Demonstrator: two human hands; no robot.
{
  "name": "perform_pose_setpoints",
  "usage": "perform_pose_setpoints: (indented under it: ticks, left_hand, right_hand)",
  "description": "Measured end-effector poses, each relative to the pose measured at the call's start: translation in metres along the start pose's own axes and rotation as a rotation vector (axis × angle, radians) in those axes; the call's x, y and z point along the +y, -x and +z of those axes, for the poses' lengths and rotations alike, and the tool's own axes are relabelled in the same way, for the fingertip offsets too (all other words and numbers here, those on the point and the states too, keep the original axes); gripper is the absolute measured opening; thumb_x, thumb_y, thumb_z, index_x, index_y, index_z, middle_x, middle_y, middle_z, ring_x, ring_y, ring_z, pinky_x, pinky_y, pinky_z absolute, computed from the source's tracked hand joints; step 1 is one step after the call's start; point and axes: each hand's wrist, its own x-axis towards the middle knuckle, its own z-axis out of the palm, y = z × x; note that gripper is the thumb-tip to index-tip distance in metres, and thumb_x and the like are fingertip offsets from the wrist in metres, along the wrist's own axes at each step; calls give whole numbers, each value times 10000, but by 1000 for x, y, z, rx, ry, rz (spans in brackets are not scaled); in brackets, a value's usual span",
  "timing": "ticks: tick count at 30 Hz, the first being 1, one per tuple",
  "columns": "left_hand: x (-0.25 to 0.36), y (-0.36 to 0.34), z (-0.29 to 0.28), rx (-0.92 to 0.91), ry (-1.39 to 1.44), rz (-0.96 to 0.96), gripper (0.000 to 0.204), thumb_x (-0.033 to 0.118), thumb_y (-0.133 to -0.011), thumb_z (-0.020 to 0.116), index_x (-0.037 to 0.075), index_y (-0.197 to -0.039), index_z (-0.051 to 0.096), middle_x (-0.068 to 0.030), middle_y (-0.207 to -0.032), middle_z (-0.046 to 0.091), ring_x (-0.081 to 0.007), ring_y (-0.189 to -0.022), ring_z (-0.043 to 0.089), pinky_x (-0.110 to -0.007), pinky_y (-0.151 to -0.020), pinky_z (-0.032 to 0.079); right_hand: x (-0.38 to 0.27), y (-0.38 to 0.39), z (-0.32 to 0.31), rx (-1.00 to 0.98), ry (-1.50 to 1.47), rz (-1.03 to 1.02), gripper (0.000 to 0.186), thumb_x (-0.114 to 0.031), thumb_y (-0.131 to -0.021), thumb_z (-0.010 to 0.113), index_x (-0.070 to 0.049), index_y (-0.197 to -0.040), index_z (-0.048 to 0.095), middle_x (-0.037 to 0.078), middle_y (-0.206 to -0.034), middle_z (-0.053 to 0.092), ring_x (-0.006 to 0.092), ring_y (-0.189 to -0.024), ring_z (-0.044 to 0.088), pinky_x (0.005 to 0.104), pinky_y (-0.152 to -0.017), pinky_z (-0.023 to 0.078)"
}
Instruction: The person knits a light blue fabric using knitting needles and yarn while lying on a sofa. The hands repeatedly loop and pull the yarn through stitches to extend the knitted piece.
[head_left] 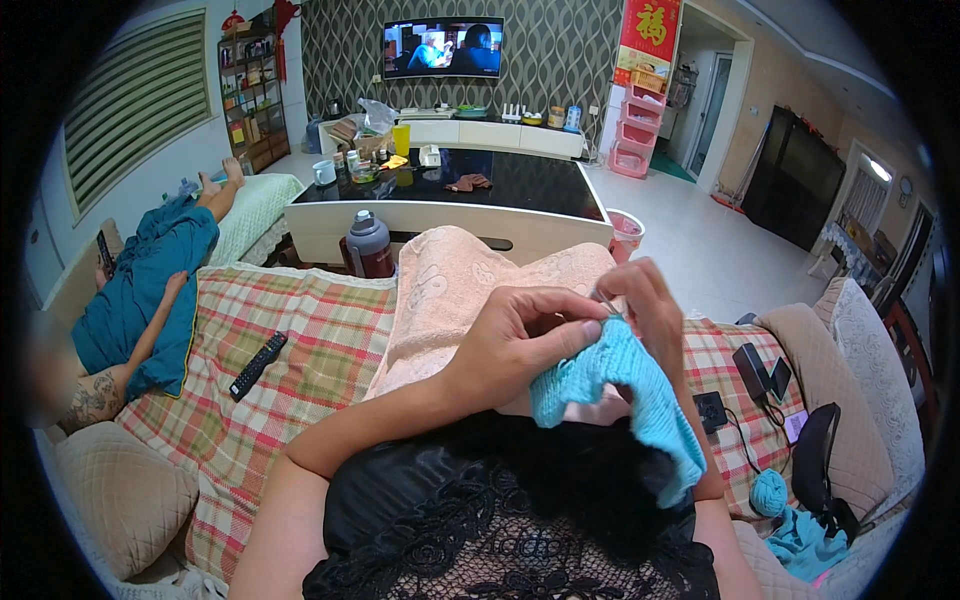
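Observation:
A turquoise piece of knitting [645, 370] hangs from my two hands above my lap, its long end curling down over my right forearm. My left hand [530, 335] pinches its upper edge between thumb and fingertips. Close beside it, my right hand [645, 300] has its fingers curled round a thin metal knitting needle [607, 302], most of which is hidden by the fingers and the fabric. On the sofa to my right lies a small ball of turquoise yarn [769, 493], next to a crumpled turquoise knitted piece [805, 542].
A pink towel [450, 290] covers my legs. Left of me, a remote control [258, 365] lies on the plaid sofa cover [320, 310], and a person [150, 280] reclines under a teal blanket. Ahead stand a low table [450, 212] and a large flask [369, 245]. Cables and a black box [751, 372] lie right.

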Motion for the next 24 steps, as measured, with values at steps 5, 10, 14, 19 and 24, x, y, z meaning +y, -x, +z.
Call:
perform_pose_setpoints:
  ticks: [5, 10, 14, 19, 24]
  left_hand:
    - [-1, 1, -2, 61, -12, 9, 224, 104, -866, 598, -11, -1058, 612, -61, -921, 637, -85, -821, 596, -227, -767, 492]
    - [1, -1, -4, 97, 22, 58, 217, 132, -882, 584, 19, -1067, 588, -49, -949, 618, -89, -874, 579, -233, -810, 474]
    - [0, 0, -5, 37, 68, 23, 198, 102, -877, 583, 15, -1054, 590, -64, -964, 619, -96, -884, 582, -246, -817, 479]
    - [-1, 1, -2, 1, -55, -2, 211, 90, -869, 595, -1, -1050, 652, -110, -1019, 644, -135, -905, 614, -250, -817, 498]
    - [4, 0, -2, 84, -60, 51, 203, 83, -871, 586, 0, -1047, 645, -106, -1022, 643, -128, -915, 605, -254, -818, 495]
  right_hand:
    - [-13, 1, -8, 236, 55, -195, 297, -274, -689, 764, -71, -876, 655, 45, -821, 549, 175, -777, 548, 272, -615, 455]
    - [-6, 14, -23, 189, 214, -250, 291, -279, -649, 775, -124, -881, 695, 12, -805, 534, 153, -737, 517, 283, -596, 429]
    - [-4, 6, -20, 126, 125, -335, 276, -264, -664, 765, -131, -888, 674, 3, -816, 519, 159, -750, 499, 285, -616, 424]
    - [-7, 6, -18, 224, 183, -296, 271, -299, -708, 746, -109, -788, 569, 25, -819, 473, 153, -732, 467, 286, -600, 404]
    - [-5, 11, -25, 200, 150, -342, 313, -360, -668, 752, -128, -775, 571, 5, -796, 466, 147, -722, 452, 276, -588, 379]
